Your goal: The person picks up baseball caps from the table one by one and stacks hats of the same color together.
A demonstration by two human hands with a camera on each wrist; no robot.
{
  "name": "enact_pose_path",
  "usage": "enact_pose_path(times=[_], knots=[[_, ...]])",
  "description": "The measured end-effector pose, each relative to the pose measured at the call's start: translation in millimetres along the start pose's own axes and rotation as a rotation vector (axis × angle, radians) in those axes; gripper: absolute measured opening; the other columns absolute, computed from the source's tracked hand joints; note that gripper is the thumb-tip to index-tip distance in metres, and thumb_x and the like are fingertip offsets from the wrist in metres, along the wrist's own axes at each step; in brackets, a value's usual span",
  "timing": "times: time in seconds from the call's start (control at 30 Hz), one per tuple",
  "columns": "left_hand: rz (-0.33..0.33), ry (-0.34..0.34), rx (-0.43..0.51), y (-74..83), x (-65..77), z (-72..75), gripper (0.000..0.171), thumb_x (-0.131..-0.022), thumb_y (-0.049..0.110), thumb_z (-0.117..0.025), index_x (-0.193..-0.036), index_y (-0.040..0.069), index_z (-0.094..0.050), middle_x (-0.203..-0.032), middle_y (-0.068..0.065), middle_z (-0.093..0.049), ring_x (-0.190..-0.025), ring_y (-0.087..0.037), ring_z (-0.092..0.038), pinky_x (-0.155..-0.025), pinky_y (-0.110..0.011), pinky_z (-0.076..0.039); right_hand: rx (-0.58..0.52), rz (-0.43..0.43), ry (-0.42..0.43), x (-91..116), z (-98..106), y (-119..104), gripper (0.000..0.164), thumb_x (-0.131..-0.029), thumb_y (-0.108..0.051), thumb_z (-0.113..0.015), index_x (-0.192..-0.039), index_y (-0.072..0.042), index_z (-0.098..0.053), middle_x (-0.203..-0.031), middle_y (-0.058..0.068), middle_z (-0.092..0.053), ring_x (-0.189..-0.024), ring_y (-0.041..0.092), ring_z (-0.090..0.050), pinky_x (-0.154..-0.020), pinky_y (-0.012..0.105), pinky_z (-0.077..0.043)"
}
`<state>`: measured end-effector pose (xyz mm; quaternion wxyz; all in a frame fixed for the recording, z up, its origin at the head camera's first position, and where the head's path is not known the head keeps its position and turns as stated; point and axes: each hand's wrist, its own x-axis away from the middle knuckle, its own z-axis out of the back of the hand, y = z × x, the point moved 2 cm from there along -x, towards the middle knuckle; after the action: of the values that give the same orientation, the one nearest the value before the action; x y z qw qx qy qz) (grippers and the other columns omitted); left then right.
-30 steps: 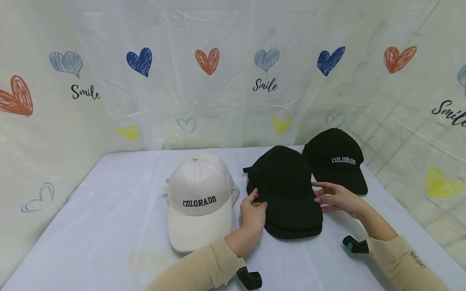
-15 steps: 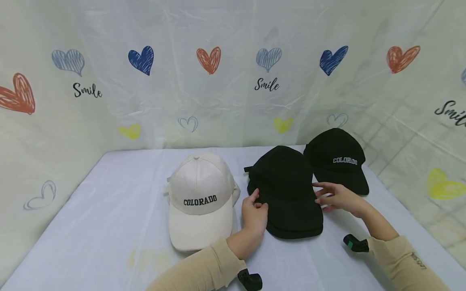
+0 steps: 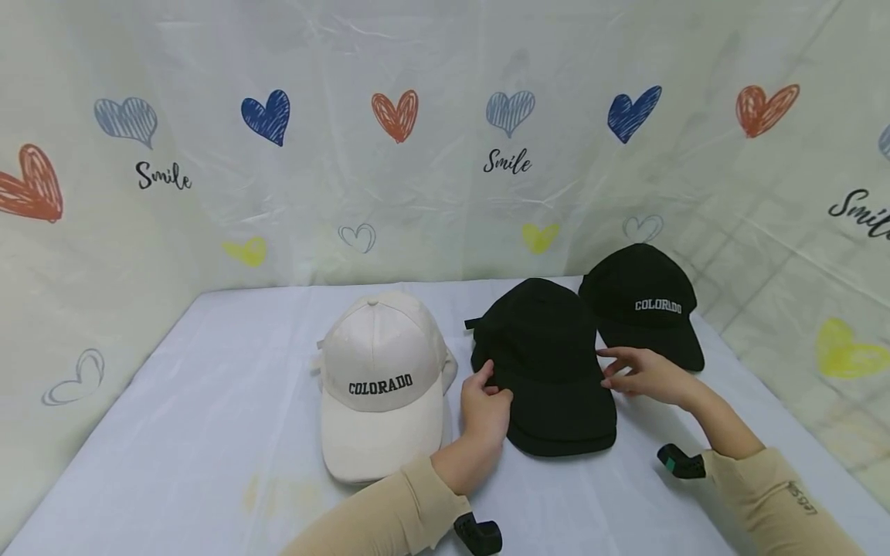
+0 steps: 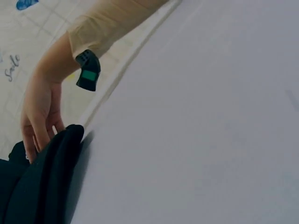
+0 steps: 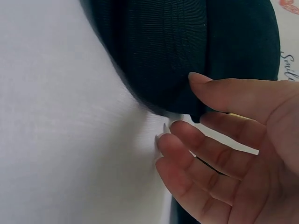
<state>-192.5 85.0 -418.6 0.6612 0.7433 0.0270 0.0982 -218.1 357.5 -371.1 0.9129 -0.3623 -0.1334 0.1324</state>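
A black cap [image 3: 538,340] sits in the middle right of the table, brim toward me. A second black layer shows along its brim edge, like another cap nested beneath. My left hand [image 3: 484,409] holds its left side where crown and brim meet. On the opposite side my right hand [image 3: 647,377] takes the brim edge, thumb on the fabric and fingers by its underside. In the right wrist view that thumb [image 5: 224,93] lies on the black cloth. The left wrist view shows the stacked brims [image 4: 60,172] from the side, with my left hand hidden.
A white cap [image 3: 382,386] lettered COLORADO rests on the left, close to my left forearm. Behind my right hand stands another black COLORADO cap [image 3: 640,301]. A white cloth covers the table [image 3: 174,432], and a curtain [image 3: 445,193] printed with hearts hangs behind.
The right hand's fingers have drawn slightly closer together at the cap's edge. The left hand and all the caps stay put; the view shifts only slightly.
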Motion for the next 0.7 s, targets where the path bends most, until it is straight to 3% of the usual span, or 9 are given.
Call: enact_pose_path(times=[0.33,0.57,0.7], knots=[[-0.04,-0.005,0.16,27.3,1.6,2.3,0.055,-0.084,-0.012,-0.051,-0.132,0.007,-0.07,-0.122,-0.008,-0.057,-0.088,-0.016,-0.049,-0.075,-0.026,-0.042,0.095,0.035,0.037,2.4,11.1,-9.4,0.05,-0.097,-0.006,-0.068,-0.137,0.017,-0.049,-0.11,0.02,-0.069,-0.092,0.025,-0.065,-0.075,0.036,-0.059],[-0.038,-0.124,0.317,58.3,5.8,-13.7,0.038,-0.091,-0.008,-0.058,-0.123,0.005,-0.074,-0.121,-0.004,-0.066,-0.09,-0.014,-0.059,-0.083,-0.027,-0.05,0.17,0.047,0.163,6.4,21.9,-15.2,0.048,-0.096,-0.013,-0.071,-0.136,0.011,-0.056,-0.106,0.011,-0.071,-0.09,0.02,-0.068,-0.069,0.028,-0.055],[-0.033,-0.193,0.349,67.8,7.5,-24.2,0.027,-0.094,-0.006,-0.061,-0.117,0.001,-0.074,-0.115,-0.007,-0.07,-0.092,-0.013,-0.063,-0.076,-0.025,-0.052,0.172,0.051,0.235,9.9,28.7,-17.6,0.044,-0.098,-0.013,-0.07,-0.135,0.009,-0.059,-0.107,0.012,-0.072,-0.09,0.014,-0.067,-0.069,0.025,-0.055]])
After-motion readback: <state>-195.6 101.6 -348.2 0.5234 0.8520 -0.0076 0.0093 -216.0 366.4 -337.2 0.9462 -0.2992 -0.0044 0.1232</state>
